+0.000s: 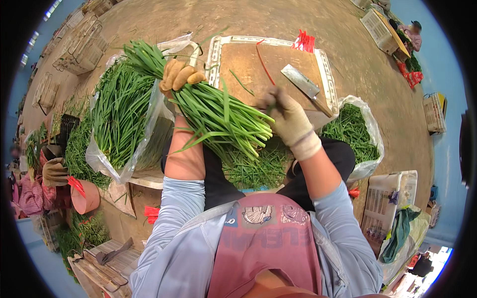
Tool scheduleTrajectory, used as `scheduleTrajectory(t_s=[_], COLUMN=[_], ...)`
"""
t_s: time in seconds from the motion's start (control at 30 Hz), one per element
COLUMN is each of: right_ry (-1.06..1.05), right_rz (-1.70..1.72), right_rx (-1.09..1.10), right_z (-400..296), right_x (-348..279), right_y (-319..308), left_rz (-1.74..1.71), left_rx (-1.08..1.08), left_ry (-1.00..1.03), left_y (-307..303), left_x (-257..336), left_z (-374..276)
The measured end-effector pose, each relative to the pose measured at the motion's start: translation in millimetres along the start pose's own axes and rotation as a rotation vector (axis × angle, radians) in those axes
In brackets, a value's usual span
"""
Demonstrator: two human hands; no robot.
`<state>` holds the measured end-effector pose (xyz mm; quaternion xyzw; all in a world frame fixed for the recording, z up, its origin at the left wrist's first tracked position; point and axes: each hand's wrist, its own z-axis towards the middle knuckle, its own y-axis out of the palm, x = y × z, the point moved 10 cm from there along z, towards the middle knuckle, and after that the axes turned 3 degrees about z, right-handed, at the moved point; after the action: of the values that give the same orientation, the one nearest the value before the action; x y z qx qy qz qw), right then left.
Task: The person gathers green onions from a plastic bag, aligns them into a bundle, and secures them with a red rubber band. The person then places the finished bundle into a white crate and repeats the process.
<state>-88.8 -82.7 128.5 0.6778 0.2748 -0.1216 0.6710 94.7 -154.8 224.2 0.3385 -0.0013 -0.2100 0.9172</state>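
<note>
My left hand (180,76), in a tan work glove, is closed around a thick bunch of long green leafy stalks (223,111), like garlic chives. Their pale ends point right. Just past those ends is my right hand (288,115), gloved and blurred, its fingers bent; whether it pinches a bit of leaf I cannot tell. Behind the hands stands a board-topped white plastic crate (242,61). On the board lie a cleaver (303,83) with a wooden handle, a single red tie (264,61), a loose green leaf (241,82) and a pile of red ties (305,41).
A plastic-lined crate of long greens (121,115) stands at left. A clear bag of trimmings (352,132) is at right, with more trimmings (257,169) between my legs. A white crate (382,208) stands lower right. Other people work at far left and upper right.
</note>
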Motion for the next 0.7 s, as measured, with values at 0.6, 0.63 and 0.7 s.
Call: scheduleTrajectory(t_s=[0.6, 0.63, 0.7], right_ry=[-0.577, -0.527, -0.429], right_rz=[-1.948, -1.967, -2.004], right_rx=[-0.067, -0.039, 0.004], right_z=[-80, -69, -47], right_x=[-65, -61, -49], right_y=[100, 95, 80], left_rz=[0.007, 0.015, 0.119], left_rx=[0.22, 0.275, 0.352], left_ry=[-0.048, -0.044, -0.08], left_y=[-57, -61, -66], left_x=[3, 0, -5], left_z=[-10, -11, -15])
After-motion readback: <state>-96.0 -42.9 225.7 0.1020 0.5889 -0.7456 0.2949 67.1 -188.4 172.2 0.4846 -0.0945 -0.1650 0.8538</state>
